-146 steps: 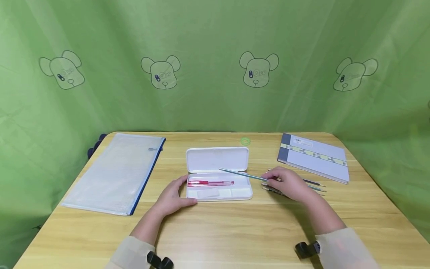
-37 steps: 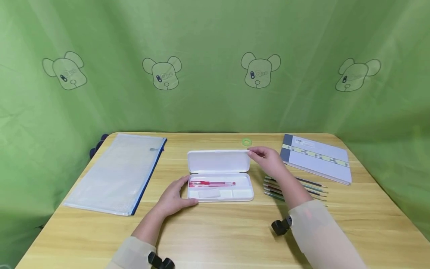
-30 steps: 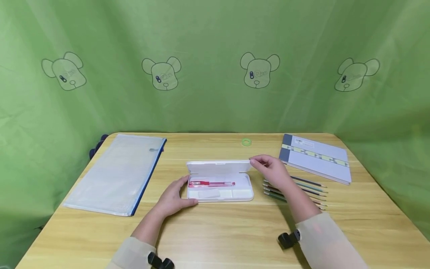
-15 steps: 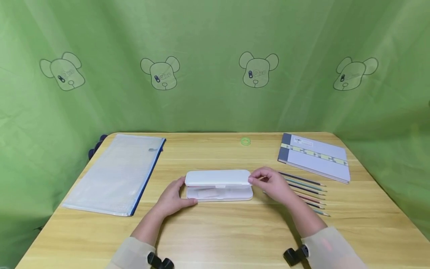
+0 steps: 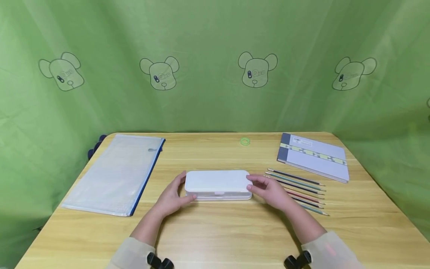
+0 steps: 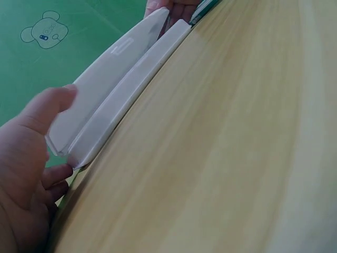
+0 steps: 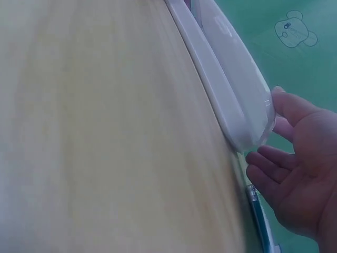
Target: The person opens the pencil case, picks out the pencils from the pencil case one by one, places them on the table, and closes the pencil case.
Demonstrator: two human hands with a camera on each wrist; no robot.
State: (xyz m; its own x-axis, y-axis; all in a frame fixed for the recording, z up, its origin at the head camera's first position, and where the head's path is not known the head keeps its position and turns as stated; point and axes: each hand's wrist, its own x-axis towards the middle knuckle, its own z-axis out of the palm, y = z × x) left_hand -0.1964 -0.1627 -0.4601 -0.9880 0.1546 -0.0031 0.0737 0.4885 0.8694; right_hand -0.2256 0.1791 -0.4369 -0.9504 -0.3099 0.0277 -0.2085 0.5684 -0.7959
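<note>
In the head view a white plastic pencil case (image 5: 217,182) lies in front of me, its lid lowered nearly onto the base with a narrow gap along the front. My left hand (image 5: 172,198) grips the case's left end, thumb at the front corner and fingers round the back. At the other end my right hand (image 5: 270,190) holds the lid's corner between thumb and fingers. The wrist views show the lid (image 6: 113,66) tilted above the base (image 7: 213,79). The case's contents are hidden under the lid.
Several pencils (image 5: 302,188) lie side by side right of the case, partly behind the right hand. A grey-blue notebook (image 5: 315,155) lies at the back right, a green ring (image 5: 245,141) near the back edge. A translucent zip folder (image 5: 114,175) lies on the left.
Earlier the right hand set a pencil down among the others, then took the lid's right corner. It has swung the lid forward and down over the base. The left hand has stayed put.
</note>
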